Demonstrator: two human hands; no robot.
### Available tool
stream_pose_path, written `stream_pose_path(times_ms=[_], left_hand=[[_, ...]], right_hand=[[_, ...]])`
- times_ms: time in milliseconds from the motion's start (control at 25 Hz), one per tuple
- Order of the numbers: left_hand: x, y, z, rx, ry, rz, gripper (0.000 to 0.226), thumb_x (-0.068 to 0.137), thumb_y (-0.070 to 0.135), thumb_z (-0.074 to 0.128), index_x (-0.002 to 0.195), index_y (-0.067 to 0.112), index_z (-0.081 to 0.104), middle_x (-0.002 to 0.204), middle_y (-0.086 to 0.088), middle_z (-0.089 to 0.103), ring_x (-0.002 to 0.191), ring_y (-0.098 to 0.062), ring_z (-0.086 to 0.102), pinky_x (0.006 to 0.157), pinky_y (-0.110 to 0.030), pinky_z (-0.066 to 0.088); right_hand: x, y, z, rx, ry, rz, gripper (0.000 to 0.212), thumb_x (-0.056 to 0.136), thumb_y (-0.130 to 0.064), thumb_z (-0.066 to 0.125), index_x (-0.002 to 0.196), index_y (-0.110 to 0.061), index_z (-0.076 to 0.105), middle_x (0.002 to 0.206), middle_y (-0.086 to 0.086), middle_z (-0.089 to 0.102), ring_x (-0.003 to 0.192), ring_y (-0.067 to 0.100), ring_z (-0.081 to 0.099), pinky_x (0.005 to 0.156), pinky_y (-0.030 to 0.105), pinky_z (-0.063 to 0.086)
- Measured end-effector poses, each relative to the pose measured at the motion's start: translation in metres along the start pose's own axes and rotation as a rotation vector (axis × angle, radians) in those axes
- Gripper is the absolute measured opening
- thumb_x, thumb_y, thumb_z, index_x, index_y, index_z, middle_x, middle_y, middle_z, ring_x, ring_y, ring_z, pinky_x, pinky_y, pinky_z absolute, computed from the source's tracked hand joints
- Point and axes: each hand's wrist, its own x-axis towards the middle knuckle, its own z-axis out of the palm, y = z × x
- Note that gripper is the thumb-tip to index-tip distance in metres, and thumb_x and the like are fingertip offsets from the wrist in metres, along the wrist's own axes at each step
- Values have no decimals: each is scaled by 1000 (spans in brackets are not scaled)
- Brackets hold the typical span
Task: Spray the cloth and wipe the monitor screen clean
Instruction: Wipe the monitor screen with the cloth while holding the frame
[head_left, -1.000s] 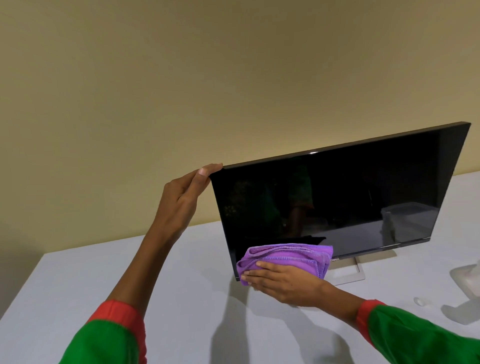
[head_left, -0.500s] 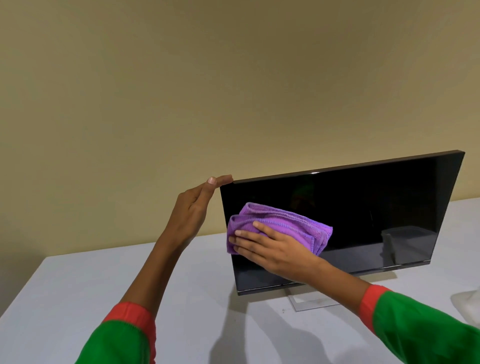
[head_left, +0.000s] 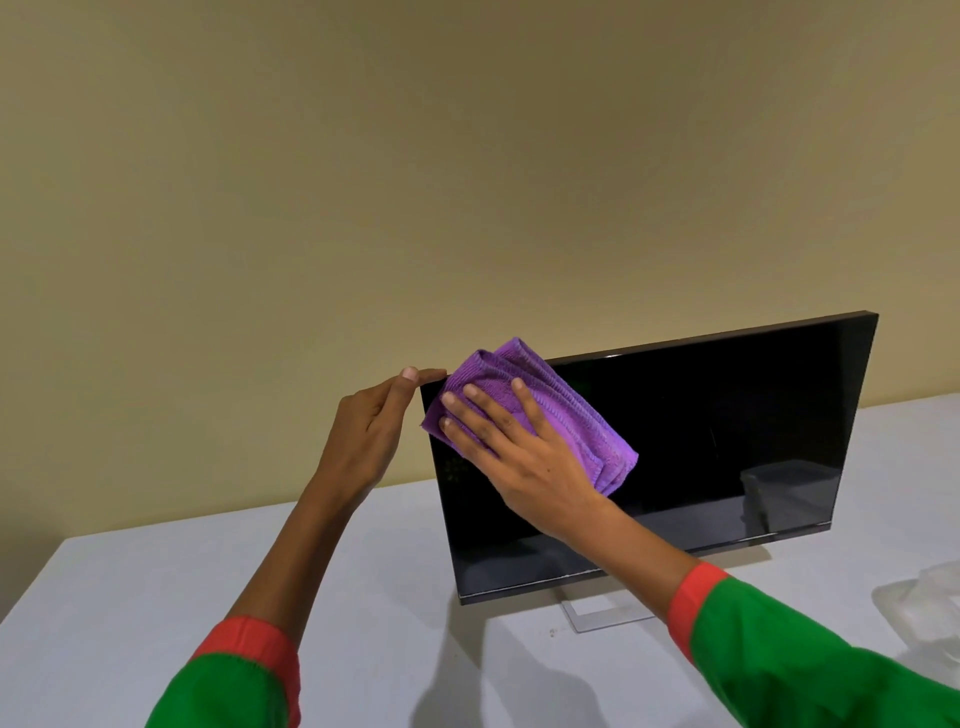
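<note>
Purple cloth (head_left: 567, 410) against monitor screen (head_left: 727, 441)

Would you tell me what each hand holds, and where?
Left hand steadies the monitor by its top-left corner; right hand presses the cloth flat against it.

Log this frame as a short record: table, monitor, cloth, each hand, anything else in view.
table: white, bears the monitor
monitor: upright on its stand, screen dark
cloth: purple, folded, on the screen's upper left, top poking above the monitor's edge
right hand: flat, fingers spread, presses the cloth to the screen
left hand: fingertips touch the monitor's top left corner
other: clear object at the right edge, cut off, cannot tell what
</note>
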Motion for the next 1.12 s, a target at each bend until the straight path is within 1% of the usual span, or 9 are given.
stream_pose_path(times_ms=[240,480,560,640,720,800,880,1000,1120], left_hand=[[-6,0,8,61,67,60,34,97,38,36,107,30,68,109,20,65,107,13,53,86,-1,35],[-7,-6,12,9,92,42,35,97,38,36,104,29,70,114,18,65,112,9,53,90,-4,35],[-7,-10,13,-15,106,31,37,95,44,36,102,31,70,111,20,66,94,-3,60,83,-12,41],[-7,-14,14,-27,118,26,39,93,50,36,101,34,70,100,20,70,77,-13,47,71,-25,39],[-7,-16,16,-40,133,38,39,92,51,36,101,34,70,98,20,71,77,-14,46,71,-29,38],[-7,-14,17,-49,158,52,38,93,47,37,102,31,70,105,18,70,91,-11,61,87,-30,44],[-7,-11,19,-39,175,56,35,95,42,38,105,31,69,110,26,66,112,0,57,97,-24,42],[-7,-8,23,-14,187,61,32,96,38,39,105,32,69,106,38,62,114,6,54,94,-8,38],[-8,-7,23,-12,203,67,33,97,36,39,105,29,70,107,35,62,115,6,53,94,-6,37]], right_hand=[[-11,18,-2,-72,-26,-55,53,94,-5,35,146,-16,28,154,2,27,142,23,23,112,53,27],[-34,48,-10,-113,-33,-9,61,91,8,17,145,-18,31,152,1,31,141,22,27,110,55,29],[-41,57,-11,-132,-31,6,61,91,8,21,145,-18,31,152,1,30,141,22,26,110,54,29],[-50,66,-10,-143,-35,23,61,91,7,28,146,-19,28,153,2,28,142,22,23,111,54,28],[-61,77,-10,-153,-39,57,65,89,7,39,147,-18,25,154,3,26,143,22,21,112,54,27],[-74,90,-12,-165,-50,105,70,85,9,45,147,-16,24,154,4,25,143,24,19,111,56,26],[-87,105,-14,-172,-63,148,73,81,12,44,147,-15,26,154,6,26,143,26,20,110,58,26],[-106,128,-19,-182,-95,216,73,79,13,41,146,-13,27,153,8,26,143,28,20,109,59,27],[-127,148,-25,-188,-131,323,85,70,19,47,147,-12,24,154,11,22,144,31,16,111,60,22]])
